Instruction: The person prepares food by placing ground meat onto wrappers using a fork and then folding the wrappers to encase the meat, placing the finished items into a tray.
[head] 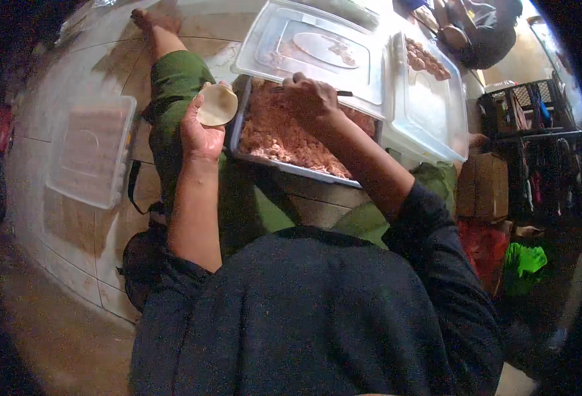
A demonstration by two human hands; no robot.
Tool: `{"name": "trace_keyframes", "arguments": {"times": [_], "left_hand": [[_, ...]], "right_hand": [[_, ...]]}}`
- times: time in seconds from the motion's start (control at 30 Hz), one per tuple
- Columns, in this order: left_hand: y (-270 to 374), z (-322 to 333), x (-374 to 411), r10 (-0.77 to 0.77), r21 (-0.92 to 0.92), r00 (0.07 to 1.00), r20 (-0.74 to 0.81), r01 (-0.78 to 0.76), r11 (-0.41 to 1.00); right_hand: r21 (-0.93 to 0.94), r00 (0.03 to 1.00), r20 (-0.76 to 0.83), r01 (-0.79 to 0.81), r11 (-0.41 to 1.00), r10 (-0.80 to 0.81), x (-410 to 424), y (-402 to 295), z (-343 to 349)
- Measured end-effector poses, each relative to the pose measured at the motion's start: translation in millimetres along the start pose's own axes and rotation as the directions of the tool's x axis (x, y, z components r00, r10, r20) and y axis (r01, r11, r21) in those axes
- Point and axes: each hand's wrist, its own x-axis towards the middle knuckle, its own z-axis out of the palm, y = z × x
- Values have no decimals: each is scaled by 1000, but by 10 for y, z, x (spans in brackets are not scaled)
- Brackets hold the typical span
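Observation:
My left hand holds a round, pale dough wrapper beside the left edge of a tub of reddish ground filling. Over that tub, my right hand grips a thin dark utensil; its kind cannot be told, and its left part lies partly behind my fingers. A clear plastic lid rests at the tub's far edge, with smears of filling on it. To the right stands a clear plastic container with several filled pieces at its far end.
A closed clear container sits on the tiled floor at left. Another person sits at the upper right. Black crates, a cardboard box and a bright green bag are at right. My legs flank the tub.

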Motion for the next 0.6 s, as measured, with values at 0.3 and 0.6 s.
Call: {"name": "trace_keyframes", "arguments": {"times": [0.3,0.6], "left_hand": [[43,19,29,-59,-50,997,56,62,997],[43,35,56,-68,-9,996,62,69,998]], "right_hand": [[-528,807,12,507,681,-591,327,-42,135],[-394,667,-139,641,659,-732,280,186,572]]}}
